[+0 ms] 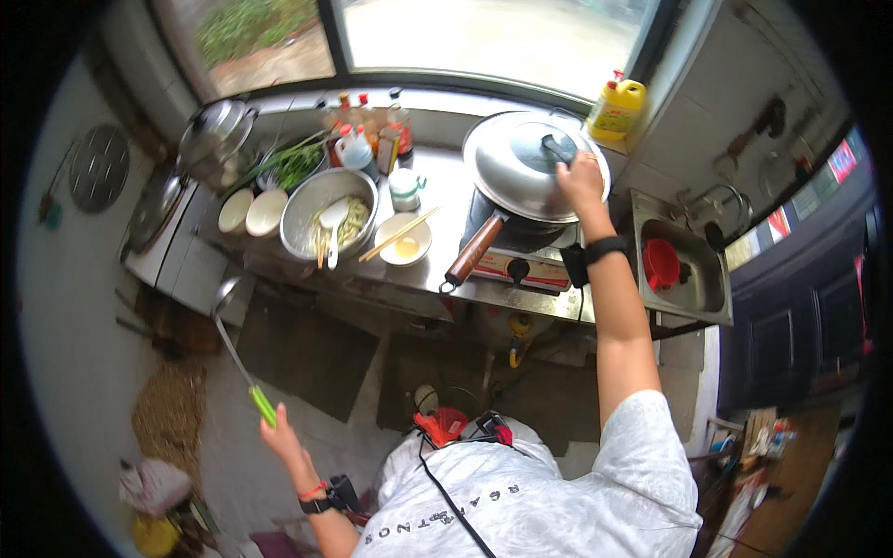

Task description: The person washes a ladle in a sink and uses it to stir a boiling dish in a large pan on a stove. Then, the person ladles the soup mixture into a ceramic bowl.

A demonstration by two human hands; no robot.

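Note:
My right hand (583, 180) grips the dark handle of a domed metal lid (506, 174), which lies over a wok on a gas stove (551, 272). The wok's wooden handle (476, 250) points towards me. At the lower left, my left hand (280, 436) holds a metal ladle (234, 349) by its green grip, with the bowl of the ladle out over the floor. On the counter, a steel basin (296, 209) contains pale food, a white spoon and chopsticks. Beside it, a bowl (391, 230) with yellowish liquid bears a pair of chopsticks (411, 227) across its rim.
Two white bowls (265, 213), leafy greens (296, 167), sauce bottles (398, 129) and a lidded jar (406, 190) stand along the counter. A yellow jug (615, 110) is at the window corner. To the right, a sink (698, 307) holds a red plastic container (661, 264).

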